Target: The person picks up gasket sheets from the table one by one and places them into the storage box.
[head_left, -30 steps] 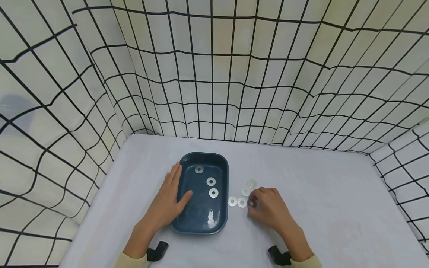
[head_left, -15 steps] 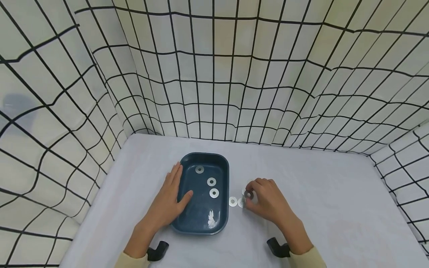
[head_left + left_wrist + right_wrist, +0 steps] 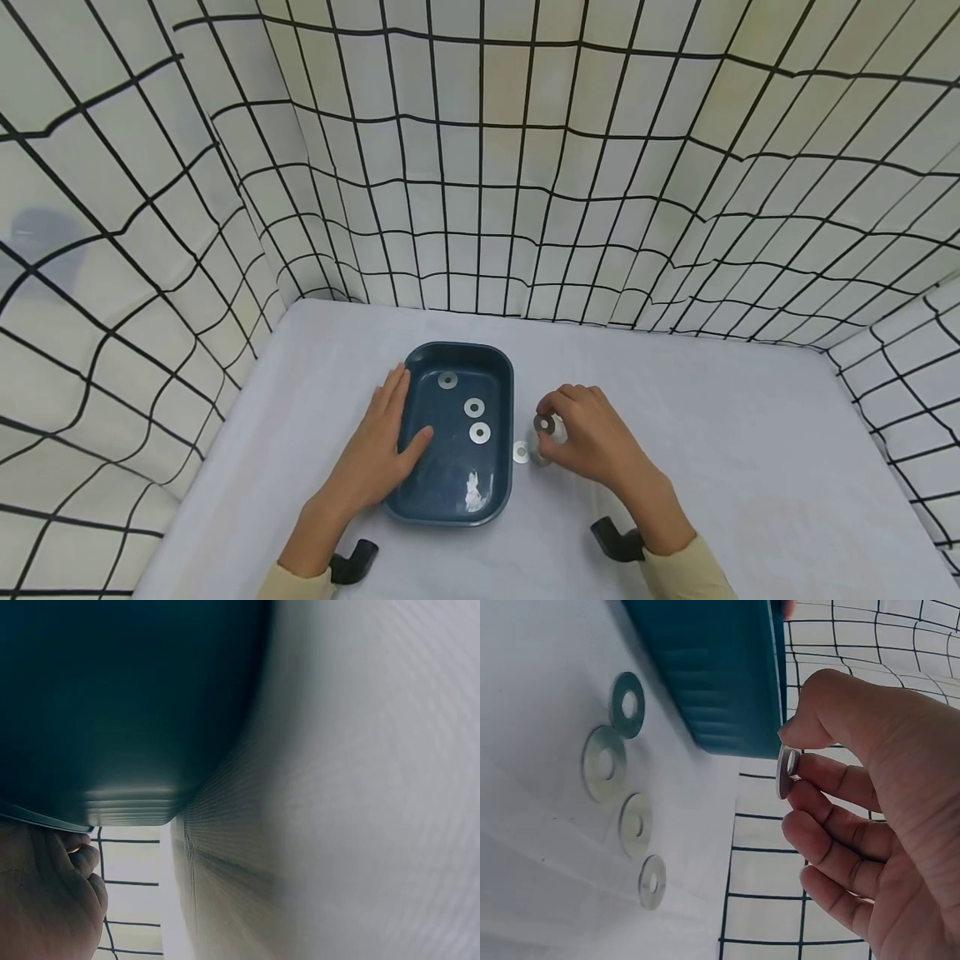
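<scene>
My left hand (image 3: 369, 454) rests against the left side of a blue tray (image 3: 442, 479), fingers straight along the rim and thumb over the inside. Part of this hand (image 3: 45, 896) shows beside the tray wall (image 3: 127, 712) in the left wrist view. With thumb and forefinger, my right hand (image 3: 597, 439) pinches a flat metal washer (image 3: 782, 776), raised above the table just right of the tray. Three washers lie apart in the tray, one being the upper washer (image 3: 441, 381). Several more lie on the cloth, such as the washer (image 3: 618, 705) nearest the tray; the fingers partly hide them in the head view.
A white cloth (image 3: 750, 467) covers the table. Netting with black cords (image 3: 480, 183) over pale sheeting encloses the back and sides. Black curved pieces, one near the left wrist (image 3: 352, 562) and one near the right (image 3: 618, 542), stick out by the sleeves.
My right hand has lifted the washer off the cloth and carried it left and forward, closer to the tray. The left hand has stayed on the tray, which has not moved.
</scene>
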A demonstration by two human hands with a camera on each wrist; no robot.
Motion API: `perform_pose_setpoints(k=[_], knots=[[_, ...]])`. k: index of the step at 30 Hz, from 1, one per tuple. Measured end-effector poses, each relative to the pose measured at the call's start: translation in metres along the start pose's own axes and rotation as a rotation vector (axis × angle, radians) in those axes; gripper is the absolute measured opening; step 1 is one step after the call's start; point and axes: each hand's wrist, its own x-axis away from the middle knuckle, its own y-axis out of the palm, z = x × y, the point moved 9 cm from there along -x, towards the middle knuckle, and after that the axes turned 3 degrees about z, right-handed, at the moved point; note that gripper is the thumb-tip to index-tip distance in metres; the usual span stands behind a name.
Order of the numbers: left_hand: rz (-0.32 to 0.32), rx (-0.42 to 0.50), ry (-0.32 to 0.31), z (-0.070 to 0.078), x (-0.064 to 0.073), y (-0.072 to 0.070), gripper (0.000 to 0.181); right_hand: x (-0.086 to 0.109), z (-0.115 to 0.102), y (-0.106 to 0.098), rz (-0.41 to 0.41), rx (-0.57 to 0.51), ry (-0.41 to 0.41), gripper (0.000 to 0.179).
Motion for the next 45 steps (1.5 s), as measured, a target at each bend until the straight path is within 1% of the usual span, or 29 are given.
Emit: perform_pose_setpoints(k=[13,20,25,28,34,40,45], knots=[[0.004,-0.003,-0.001,-0.002,-0.002,-0.003,0.092,-0.027,-0.021,-0.005,-0.032,-0.066,-0.059,0.02],[0.0,-0.015,-0.023,-0.007,-0.004,-0.004,0.092,-0.045,-0.036,-0.001,-0.061,-0.098,-0.123,0.019],[0.005,-0.016,-0.012,-0.007,-0.005,-0.006,0.092,-0.053,-0.042,0.002,-0.085,-0.115,-0.136,0.02],[0.005,-0.016,-0.007,-0.006,-0.005,-0.005,0.092,-0.056,-0.044,0.005,-0.102,-0.12,-0.137,0.021],[-0.015,-0.003,-0.011,-0.004,-0.002,0.003,0.093,-0.057,-0.043,0.008,-0.116,-0.119,-0.121,0.02],[-0.007,0.001,-0.005,-0.002,0.002,0.002,0.091,-0.058,-0.045,0.014,-0.129,-0.098,-0.119,0.021],[0.005,0.003,-0.004,-0.004,0.003,-0.001,0.09,-0.061,-0.047,0.016,-0.149,-0.092,-0.131,0.022]])
